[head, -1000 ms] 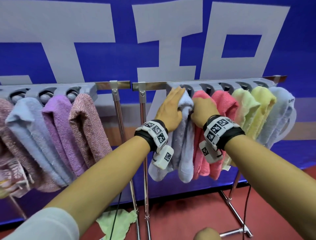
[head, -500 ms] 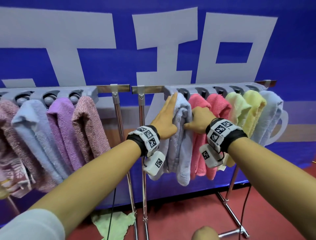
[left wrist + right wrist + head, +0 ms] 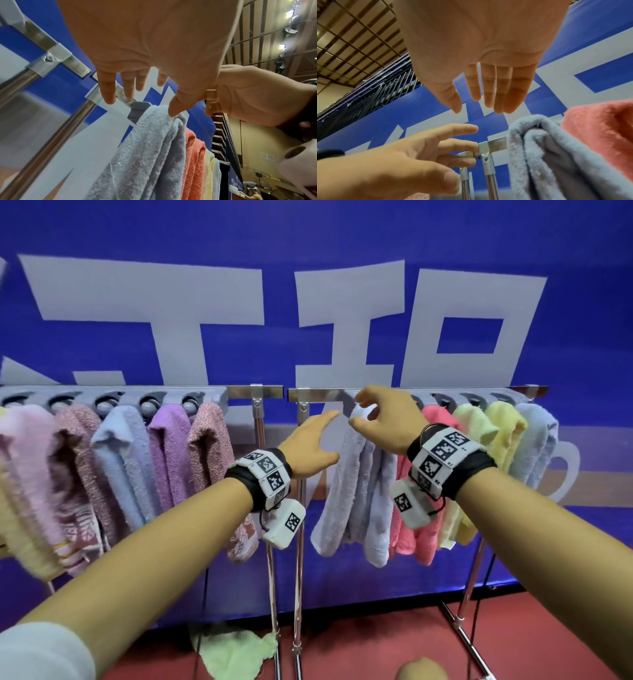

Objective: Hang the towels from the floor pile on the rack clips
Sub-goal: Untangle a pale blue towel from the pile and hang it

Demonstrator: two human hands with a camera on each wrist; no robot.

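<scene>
Light-blue towel (image 3: 356, 481) hangs from grey clip (image 3: 137, 110) at frame centre, hanging step looks finished; left hand (image 3: 308, 445) and right hand (image 3: 387, 419) hover beside it, fingers loose, grasping nothing; next likely: bend for green towel (image 3: 236, 652) on floor, lower centre

The head view faces the rack (image 3: 445, 392) straight on from behind both forearms, while both wrist views look steeply upward, close under the palms, sharing the blue-grey towel (image 3: 145, 155).
</scene>
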